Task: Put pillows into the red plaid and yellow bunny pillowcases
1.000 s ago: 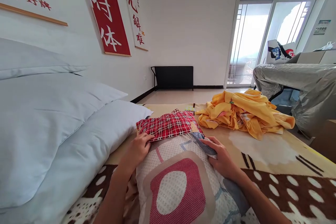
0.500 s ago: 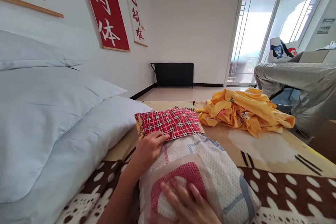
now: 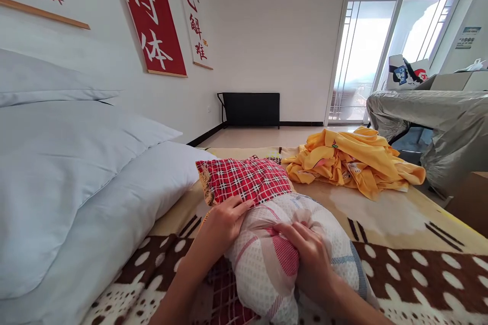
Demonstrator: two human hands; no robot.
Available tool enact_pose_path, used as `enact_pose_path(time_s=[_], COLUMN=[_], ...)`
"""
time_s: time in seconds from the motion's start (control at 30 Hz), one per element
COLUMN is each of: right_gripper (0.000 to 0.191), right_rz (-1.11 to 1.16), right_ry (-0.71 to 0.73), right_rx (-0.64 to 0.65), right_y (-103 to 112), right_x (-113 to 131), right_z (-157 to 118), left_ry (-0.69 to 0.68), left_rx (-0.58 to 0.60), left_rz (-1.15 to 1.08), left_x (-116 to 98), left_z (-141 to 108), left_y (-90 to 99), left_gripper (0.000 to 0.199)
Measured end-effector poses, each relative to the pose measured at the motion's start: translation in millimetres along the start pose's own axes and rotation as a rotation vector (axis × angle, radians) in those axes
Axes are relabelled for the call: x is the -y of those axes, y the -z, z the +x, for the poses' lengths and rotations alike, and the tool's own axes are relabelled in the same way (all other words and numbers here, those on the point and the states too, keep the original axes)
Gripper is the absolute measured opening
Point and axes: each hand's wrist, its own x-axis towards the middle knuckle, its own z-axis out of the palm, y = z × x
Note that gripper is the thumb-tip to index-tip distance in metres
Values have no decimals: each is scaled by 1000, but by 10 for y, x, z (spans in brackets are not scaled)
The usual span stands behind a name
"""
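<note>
A white pillow (image 3: 255, 264) with red and blue bands lies in front of me on the bed, bunched and creased in its middle. Its far end meets a red plaid pillowcase (image 3: 247, 177) with a tan frilled edge; whether the pillow is inside it I cannot tell. More red plaid cloth shows beneath the pillow's near side. At the plaid's near edge, my left hand (image 3: 229, 218) is closed on the pillowcase, its thumb side hidden. My right hand (image 3: 310, 254) grips a gathered fold of the pillow, fingers sunk into the fabric.
White pillows (image 3: 107, 188) are stacked along the left. Crumpled yellow cloth (image 3: 354, 160) lies on the bed's far right. A brown and cream blanket (image 3: 404, 264) covers the bed. Beyond it stand a folded black item (image 3: 251, 109) by the wall and plastic-covered furniture (image 3: 427, 111).
My right hand has gone from lying spread on the pillow to gripping it. The pillow's near end has been drawn up and bunched, uncovering plaid cloth below. My left hand stays near the plaid edge.
</note>
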Motion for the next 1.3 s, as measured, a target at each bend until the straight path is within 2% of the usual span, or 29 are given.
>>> enact_pose_path(time_s=[0.13,0.23,0.33,0.4,0.5,0.57,0.67,0.73,0.8,0.9,1.03,1.13,1.2,1.27,1.3], right_gripper=[30,29,28,28,26,27,33,34,33,31,30,30,31,32,34], right_rz=[87,100,75,24,-86,-139,-173,-214,-260,-267,-250,-259,-266,-235,-207], right_ry=[-103,-168,-192,-136,16,153,360,407,389,353,240,135,86,54,53], right_rx=[-110,-201,-317,-390,-445,-421,-282,-183,-123,-109,-142,-190,-213,-133,-45], right_y=[168,298,377,376,291,197,44,-36,-79,-73,7,60,58,22,-1], right_x=[-98,-161,-214,-228,-193,-131,-3,81,139,129,-94,-307,-372,-330,-269], right_z=[113,158,159,134,65,-2,-121,-187,-221,-195,-92,-20,11,17,12], left_ry=[74,256,433,437,365,324,270,236,203,135,10,-24,27,111,151], left_rx=[-152,-222,-135,-61,-28,-32,-89,-126,-137,-117,-38,83,210,330,376], left_rz=[0,85,63,-4,-79,-130,-286,-391,-450,-514,-460,-292,-162,-31,22], left_x=[204,339,335,250,62,-61,-195,-254,-308,-404,-523,-530,-477,-390,-342], left_z=[48,70,86,97,95,75,24,-13,-48,-92,-121,-136,-162,-212,-245], left_y=[-53,-45,-50,-78,-112,-101,-45,-8,22,64,123,167,203,252,282], left_gripper=[34,39,32,23,24,27,30,30,31,31,29,33,36,35,33])
